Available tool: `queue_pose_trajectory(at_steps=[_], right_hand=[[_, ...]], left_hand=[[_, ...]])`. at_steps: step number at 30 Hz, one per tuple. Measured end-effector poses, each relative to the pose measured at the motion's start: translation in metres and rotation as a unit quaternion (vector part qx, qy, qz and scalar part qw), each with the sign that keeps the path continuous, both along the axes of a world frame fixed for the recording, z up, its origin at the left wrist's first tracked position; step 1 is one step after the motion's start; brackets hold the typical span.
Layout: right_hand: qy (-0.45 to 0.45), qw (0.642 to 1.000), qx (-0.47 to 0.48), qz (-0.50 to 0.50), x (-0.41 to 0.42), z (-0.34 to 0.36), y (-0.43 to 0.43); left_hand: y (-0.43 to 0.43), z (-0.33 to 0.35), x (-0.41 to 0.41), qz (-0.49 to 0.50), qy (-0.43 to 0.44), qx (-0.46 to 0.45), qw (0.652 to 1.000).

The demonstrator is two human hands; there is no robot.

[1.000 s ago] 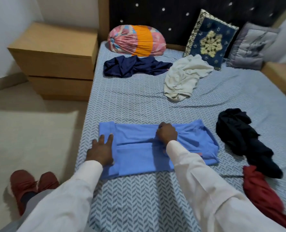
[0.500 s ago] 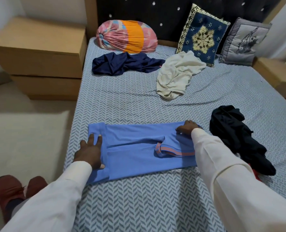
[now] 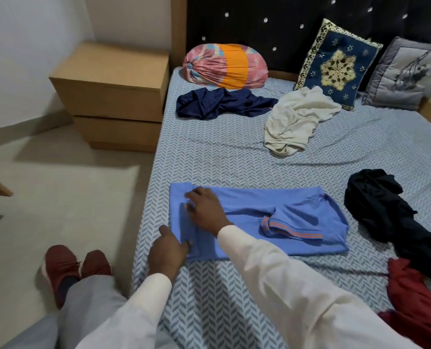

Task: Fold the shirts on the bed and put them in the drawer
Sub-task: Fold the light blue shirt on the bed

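Right hand (image 3: 204, 207) crossed leftward onto blue shirt (image 3: 254, 204), fingers flat — left hand (image 3: 169, 248) pinches its near corner.

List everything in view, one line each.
bed: 1, grey-blue chevron sheet, centre
blue shirt: 1, blue, partly folded, near edge
navy shirt: 1, navy, crumpled, far left
cream shirt: 1, cream, crumpled, far middle
black shirt: 1, black, crumpled, right
red shirt: 1, red, crumpled, near right
bolster: 1, pink and orange, head end
cushions: 2, blue and grey, head end
nightstand: 1, tan, left of bed
shoes: 2, red, floor
left grip: 1, pinches blue shirt's near left edge
right grip: 1, on its far left edge
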State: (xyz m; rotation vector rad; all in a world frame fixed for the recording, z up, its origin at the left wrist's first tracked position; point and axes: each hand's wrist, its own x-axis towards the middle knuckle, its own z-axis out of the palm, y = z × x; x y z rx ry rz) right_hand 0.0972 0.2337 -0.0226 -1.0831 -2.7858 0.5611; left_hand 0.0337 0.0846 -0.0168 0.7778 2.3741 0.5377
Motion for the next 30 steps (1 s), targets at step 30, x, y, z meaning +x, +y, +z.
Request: queue_pose_trajectory(at_steps=[30], right_hand=[[-0.014,0.901,-0.364,-0.235,0.005,0.01,-0.061]], left_hand=[[-0.034,-0.001,-0.04,0.029,-0.036,0.05,0.998]])
